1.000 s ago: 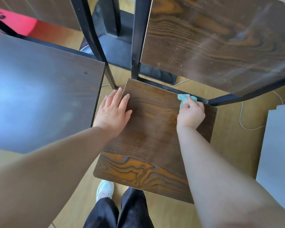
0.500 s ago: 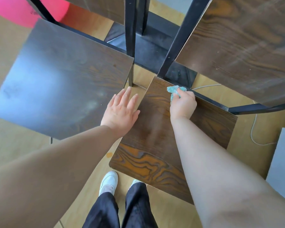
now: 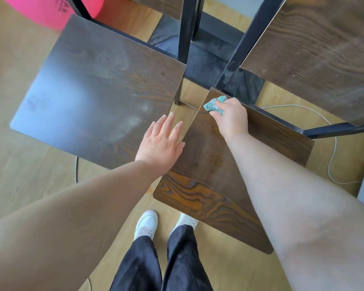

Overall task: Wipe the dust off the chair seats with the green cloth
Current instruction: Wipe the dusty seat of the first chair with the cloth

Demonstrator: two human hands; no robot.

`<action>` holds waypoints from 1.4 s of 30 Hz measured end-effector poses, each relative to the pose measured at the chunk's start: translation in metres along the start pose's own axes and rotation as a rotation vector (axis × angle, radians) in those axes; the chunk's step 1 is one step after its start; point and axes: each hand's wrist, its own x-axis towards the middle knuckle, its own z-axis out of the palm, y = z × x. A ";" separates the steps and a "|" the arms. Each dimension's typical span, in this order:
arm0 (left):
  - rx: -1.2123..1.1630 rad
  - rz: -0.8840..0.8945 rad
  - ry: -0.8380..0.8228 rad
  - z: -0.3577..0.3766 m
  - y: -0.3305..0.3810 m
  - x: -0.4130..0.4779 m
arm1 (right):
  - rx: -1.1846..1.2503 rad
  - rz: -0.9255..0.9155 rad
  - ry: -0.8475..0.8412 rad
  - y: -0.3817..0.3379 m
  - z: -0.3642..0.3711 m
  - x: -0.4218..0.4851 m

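Head view: the right hand (image 3: 232, 118) grips the crumpled green cloth (image 3: 214, 103) in curled fingers and presses it onto the far left corner of the brown, wood-grain, square chair seat (image 3: 208, 185). The left hand (image 3: 161, 143) lies flat, fingers straight and slightly spread, at that seat's left edge, beside a darker, dusty, square wooden seat (image 3: 97, 91).

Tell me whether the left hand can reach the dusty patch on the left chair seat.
Probably yes: the left hand is open and empty, the dusty patch lies just beside its fingers, nothing between.
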 end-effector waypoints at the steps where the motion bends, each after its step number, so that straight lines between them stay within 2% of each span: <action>1: -0.005 0.002 0.001 0.000 -0.001 -0.004 | 0.017 0.001 -0.002 -0.001 0.001 -0.005; 5: 0.006 0.012 -0.014 0.003 -0.006 -0.020 | 0.198 0.025 -0.011 -0.002 0.014 -0.036; 12: 0.011 0.017 -0.021 0.011 -0.013 -0.054 | 0.142 -0.025 -0.037 -0.005 0.038 -0.108; 20: 0.034 0.055 -0.054 0.017 -0.018 -0.086 | 0.268 0.010 -0.058 -0.006 0.050 -0.164; 26: 0.057 0.082 -0.057 0.007 -0.016 -0.079 | 0.493 0.336 0.157 0.012 0.008 -0.140; 31: 0.063 0.091 -0.034 0.001 0.001 -0.045 | 0.630 0.562 0.233 0.060 -0.036 -0.096; 38: 0.041 0.123 -0.039 0.000 0.041 0.003 | 0.536 0.571 0.205 0.113 -0.068 -0.054; 42: 0.037 0.142 -0.051 -0.002 0.057 0.020 | 0.319 0.460 0.130 0.130 -0.071 -0.050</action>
